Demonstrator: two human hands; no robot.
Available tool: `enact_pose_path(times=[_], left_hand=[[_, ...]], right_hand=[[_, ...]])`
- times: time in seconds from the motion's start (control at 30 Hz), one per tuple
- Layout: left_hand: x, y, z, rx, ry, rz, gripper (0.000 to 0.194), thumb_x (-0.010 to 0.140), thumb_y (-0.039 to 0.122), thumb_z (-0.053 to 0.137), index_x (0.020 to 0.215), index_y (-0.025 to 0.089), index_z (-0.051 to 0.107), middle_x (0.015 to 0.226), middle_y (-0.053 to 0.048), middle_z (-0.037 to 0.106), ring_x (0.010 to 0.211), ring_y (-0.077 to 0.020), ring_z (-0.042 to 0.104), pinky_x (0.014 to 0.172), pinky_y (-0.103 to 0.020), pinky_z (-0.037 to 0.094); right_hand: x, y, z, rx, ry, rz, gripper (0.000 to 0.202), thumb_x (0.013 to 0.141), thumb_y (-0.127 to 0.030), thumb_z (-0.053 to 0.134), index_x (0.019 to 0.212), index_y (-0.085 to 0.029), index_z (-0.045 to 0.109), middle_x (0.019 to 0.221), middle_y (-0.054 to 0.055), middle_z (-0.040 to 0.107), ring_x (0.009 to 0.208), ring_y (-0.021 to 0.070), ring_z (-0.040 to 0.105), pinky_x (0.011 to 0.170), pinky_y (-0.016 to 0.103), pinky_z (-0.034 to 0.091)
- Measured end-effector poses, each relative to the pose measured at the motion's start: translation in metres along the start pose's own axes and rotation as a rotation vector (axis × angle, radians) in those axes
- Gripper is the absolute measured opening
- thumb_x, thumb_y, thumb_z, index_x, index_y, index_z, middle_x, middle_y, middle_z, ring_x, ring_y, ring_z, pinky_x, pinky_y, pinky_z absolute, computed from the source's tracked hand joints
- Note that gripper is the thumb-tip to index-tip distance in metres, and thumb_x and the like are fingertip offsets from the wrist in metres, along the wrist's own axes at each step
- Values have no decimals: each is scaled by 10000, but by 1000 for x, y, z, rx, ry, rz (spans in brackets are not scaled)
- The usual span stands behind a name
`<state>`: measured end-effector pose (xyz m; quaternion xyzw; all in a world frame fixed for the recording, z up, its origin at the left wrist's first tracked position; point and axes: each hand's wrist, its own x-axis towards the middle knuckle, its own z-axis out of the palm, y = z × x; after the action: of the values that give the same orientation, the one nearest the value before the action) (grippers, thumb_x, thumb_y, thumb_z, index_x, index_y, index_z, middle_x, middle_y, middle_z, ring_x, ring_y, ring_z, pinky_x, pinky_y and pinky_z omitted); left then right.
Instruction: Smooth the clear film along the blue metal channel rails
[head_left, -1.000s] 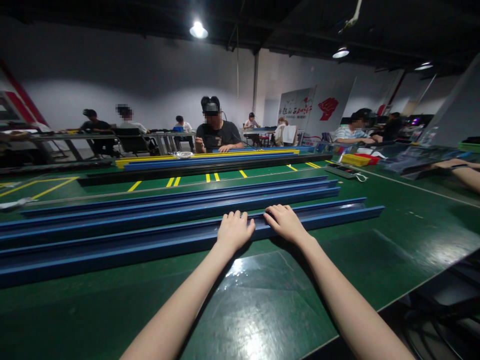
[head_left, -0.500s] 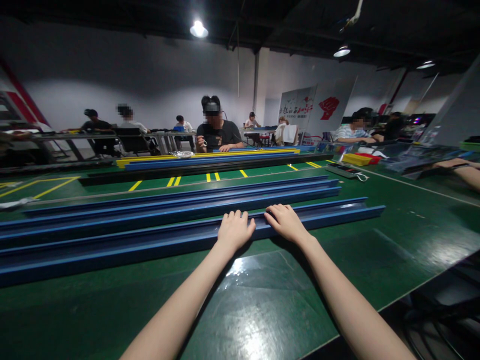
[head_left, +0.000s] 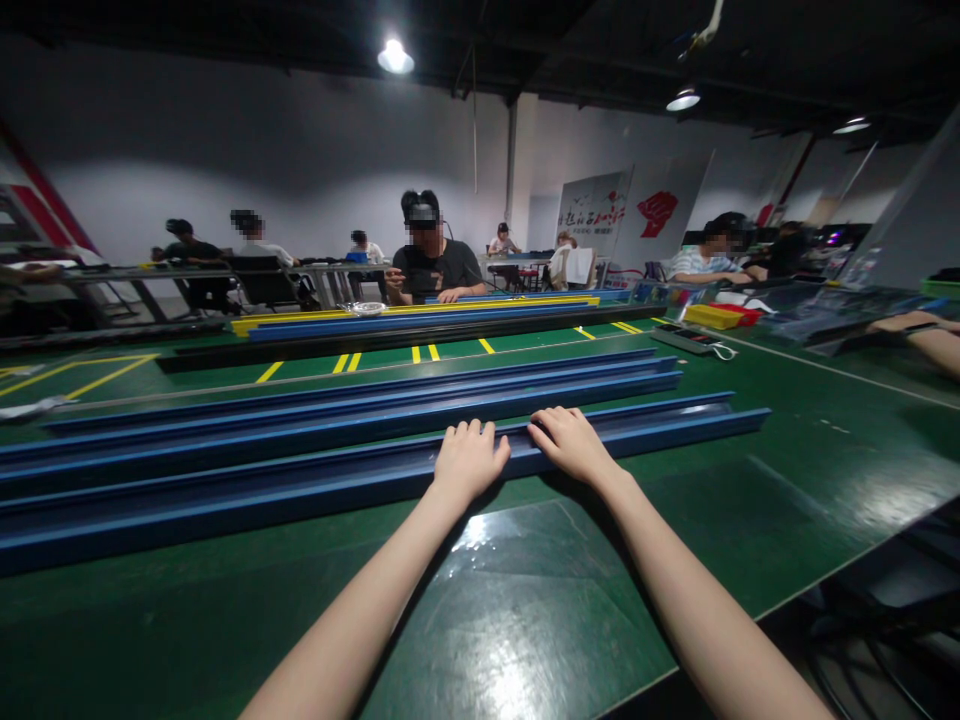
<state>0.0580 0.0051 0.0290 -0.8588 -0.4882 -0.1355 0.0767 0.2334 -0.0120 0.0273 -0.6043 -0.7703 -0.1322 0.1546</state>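
A long blue U-shaped channel (head_left: pixel 225 510) lies across the near part of the green table, its hollow side up. My left hand (head_left: pixel 469 462) is closed over the channel's near wall, fingers bent into the hollow and the thumb against the rim. Just to the right, my right hand (head_left: pixel 571 445) grips the same channel in a similar way. A small gap separates the two hands. The fingertips inside the hollow are partly hidden. Behind it, nearly parallel, rests a second blue channel (head_left: pixel 337 424).
Farther back lie black (head_left: pixel 315 348), blue and yellow strips (head_left: pixel 525 302). A co-worker (head_left: pixel 439 265) sits behind them. On the right are a dark device (head_left: pixel 686 340), a yellow tray (head_left: pixel 711 317) and another person's arm (head_left: pixel 930 335). Clear film (head_left: pixel 525 545) covers the near tabletop.
My hands and the blue channels stay where they were. The co-worker opposite has shifted the raised hand slightly to the left.
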Motion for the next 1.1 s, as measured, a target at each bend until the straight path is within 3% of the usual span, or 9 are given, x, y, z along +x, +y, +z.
enact_pose_path(times=[0.53, 0.77, 1.1], left_hand=[[2, -1, 0, 21, 10, -4, 387, 871, 387, 277, 958, 156, 573, 979, -105, 605, 919, -232, 530, 790, -348, 371], [3, -2, -3, 31, 10, -21, 385, 855, 394, 298, 927, 158, 594, 925, -94, 625, 887, -223, 556, 773, -329, 386], [-11, -31, -12, 81, -12, -38, 363, 847, 369, 309, 973, 170, 585, 901, -85, 623, 853, -216, 571, 736, -315, 397]], right_hand=[[-1, 1, 1, 14, 12, 0, 303, 895, -350, 312, 929, -182, 561, 894, 58, 622, 885, 170, 516, 776, 290, 301], [-5, 2, 2, 83, 17, -18, 331, 898, -373, 307, 1011, -174, 546, 994, 70, 621, 967, 165, 518, 834, 300, 313], [-8, 4, -5, 230, 29, -44, 405, 838, -488, 390, 1086, -198, 527, 1119, 64, 591, 1057, 180, 493, 946, 363, 259]])
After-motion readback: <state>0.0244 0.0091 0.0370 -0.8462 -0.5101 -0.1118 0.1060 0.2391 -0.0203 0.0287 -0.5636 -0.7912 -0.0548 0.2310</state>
